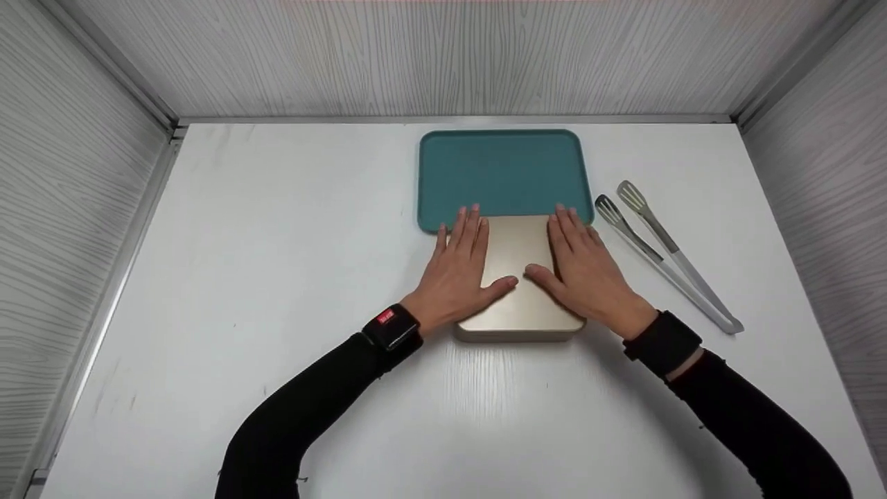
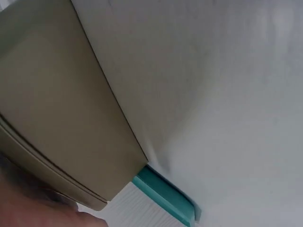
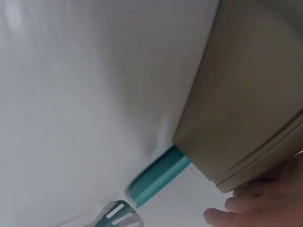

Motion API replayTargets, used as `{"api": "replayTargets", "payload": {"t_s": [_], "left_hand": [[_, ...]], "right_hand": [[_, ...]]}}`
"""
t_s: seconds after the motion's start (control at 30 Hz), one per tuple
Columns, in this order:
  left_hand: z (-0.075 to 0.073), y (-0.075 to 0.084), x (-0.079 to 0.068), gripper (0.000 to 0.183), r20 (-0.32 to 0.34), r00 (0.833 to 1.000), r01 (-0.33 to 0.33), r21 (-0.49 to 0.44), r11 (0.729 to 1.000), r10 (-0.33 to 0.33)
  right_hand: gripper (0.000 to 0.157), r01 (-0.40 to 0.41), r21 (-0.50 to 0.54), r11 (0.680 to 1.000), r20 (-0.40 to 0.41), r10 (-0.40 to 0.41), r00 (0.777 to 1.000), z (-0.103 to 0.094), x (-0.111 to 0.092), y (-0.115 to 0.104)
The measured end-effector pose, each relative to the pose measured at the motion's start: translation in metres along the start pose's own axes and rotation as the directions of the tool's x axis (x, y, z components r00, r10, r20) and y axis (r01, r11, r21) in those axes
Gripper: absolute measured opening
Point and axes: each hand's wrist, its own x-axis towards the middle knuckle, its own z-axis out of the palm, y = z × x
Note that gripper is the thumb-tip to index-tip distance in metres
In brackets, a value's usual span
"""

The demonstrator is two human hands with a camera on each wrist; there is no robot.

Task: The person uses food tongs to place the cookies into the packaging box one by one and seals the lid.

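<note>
A gold rectangular box [image 1: 523, 256] with a lid sits just in front of a teal tray [image 1: 500, 173]. My left hand [image 1: 457, 270] lies on the left part of the lid, fingers straight and pointing away, thumb stretched toward the middle. On the right part rests my right hand [image 1: 585, 267], its fingers also straight and its thumb reaching inward. In the left wrist view the box's side wall [image 2: 66, 104] shows a seam under the lid's rim, with part of the hand above it. The right wrist view shows the opposite wall [image 3: 246, 90]. What the box contains is hidden.
Slotted metal tongs [image 1: 669, 260] lie spread on the white table [image 1: 291, 242], to the right of the tray and box. Wood-patterned panels [image 1: 450, 59] border the table at the back and both sides.
</note>
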Motion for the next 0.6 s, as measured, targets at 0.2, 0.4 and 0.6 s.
{"api": "replayTargets", "payload": {"t_s": [0.2,0.4,0.6], "left_hand": [[0.004,-0.004,0.003,0.105,0.076,0.997,0.026,-0.050,0.998,-0.022],[0.007,-0.006,0.004,0.104,0.076,0.997,0.003,-0.041,0.999,0.000],[0.007,-0.005,0.006,0.103,0.078,0.997,0.000,-0.026,1.000,0.002]], "right_hand": [[0.092,-0.053,0.094,0.994,0.044,0.049,0.998,0.012,0.002,0.003],[0.095,-0.046,0.106,0.993,0.027,0.044,0.999,0.015,0.002,0.002],[0.095,-0.058,0.098,0.994,0.054,0.053,0.997,0.013,0.001,0.001]]}}
